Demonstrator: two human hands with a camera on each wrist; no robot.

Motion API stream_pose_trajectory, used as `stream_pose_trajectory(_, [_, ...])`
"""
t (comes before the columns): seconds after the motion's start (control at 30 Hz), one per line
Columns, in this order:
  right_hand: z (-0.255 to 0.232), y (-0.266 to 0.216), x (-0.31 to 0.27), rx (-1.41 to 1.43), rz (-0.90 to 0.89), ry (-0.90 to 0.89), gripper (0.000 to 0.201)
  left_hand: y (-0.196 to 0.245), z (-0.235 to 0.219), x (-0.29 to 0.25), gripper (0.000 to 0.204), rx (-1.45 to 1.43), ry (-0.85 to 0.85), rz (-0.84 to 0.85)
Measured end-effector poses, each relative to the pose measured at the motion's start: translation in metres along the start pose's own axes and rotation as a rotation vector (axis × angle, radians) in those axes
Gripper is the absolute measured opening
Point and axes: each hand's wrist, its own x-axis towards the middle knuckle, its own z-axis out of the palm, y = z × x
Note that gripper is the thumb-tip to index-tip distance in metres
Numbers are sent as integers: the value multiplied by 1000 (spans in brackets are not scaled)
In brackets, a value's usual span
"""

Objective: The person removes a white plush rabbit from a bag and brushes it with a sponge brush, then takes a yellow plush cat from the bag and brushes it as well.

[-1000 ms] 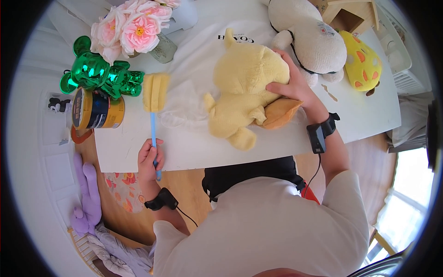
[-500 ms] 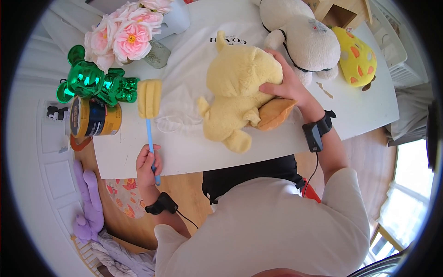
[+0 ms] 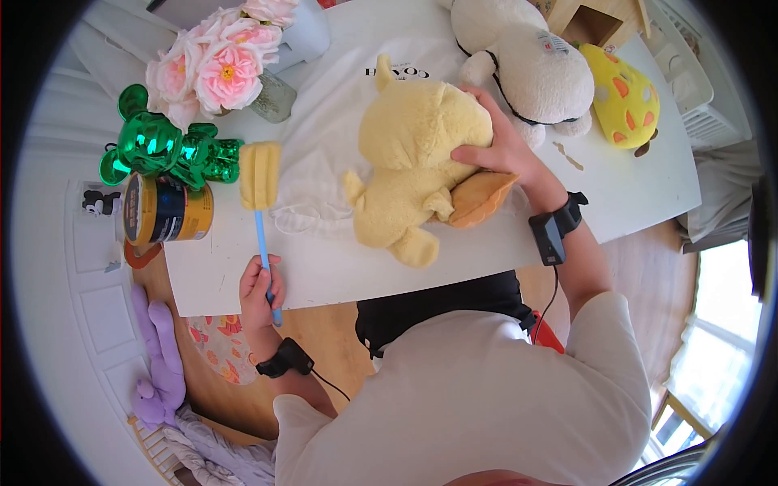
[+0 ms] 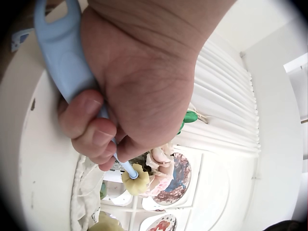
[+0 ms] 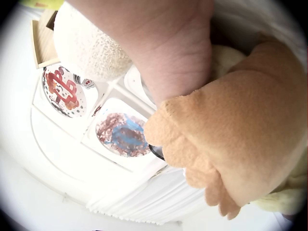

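My left hand (image 3: 261,293), at the table's front edge, grips the blue handle (image 4: 62,53) of a sponge brush. Its ribbed yellow sponge head (image 3: 259,176) points away from me. A pale yellow plush toy (image 3: 405,125) is in the middle of the table, over a white cloth. My right hand (image 3: 506,154) holds the toy's head from the right, thumb on the near side and the other fingers partly hidden behind. An orange-brown felt piece with a scalloped edge (image 3: 484,199) sticks out of the toy below that hand; in the right wrist view this piece (image 5: 240,115) covers most of the toy.
On the left are a shiny green bear figure (image 3: 154,142), a yellow-and-black tin (image 3: 188,209) and pink flowers (image 3: 227,73) in a glass vase. A large white plush (image 3: 539,77), a yellow spotted plush (image 3: 624,101) and a wooden box (image 3: 596,20) stand back right.
The head view has shifted slightly, so the table things sit a little further left and lower. The brush leans slightly more to the left. Both hands keep their hold.
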Motion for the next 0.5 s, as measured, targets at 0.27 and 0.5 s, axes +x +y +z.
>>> stream_pose_trajectory(0.27, [1, -1, -1, 10, -2, -1, 75, 2, 3, -1, 26, 31, 4, -4])
stream_pose_trajectory(0.5, [1, -2, 0, -13, -7, 0, 74, 2, 2, -1, 24, 30, 11, -6])
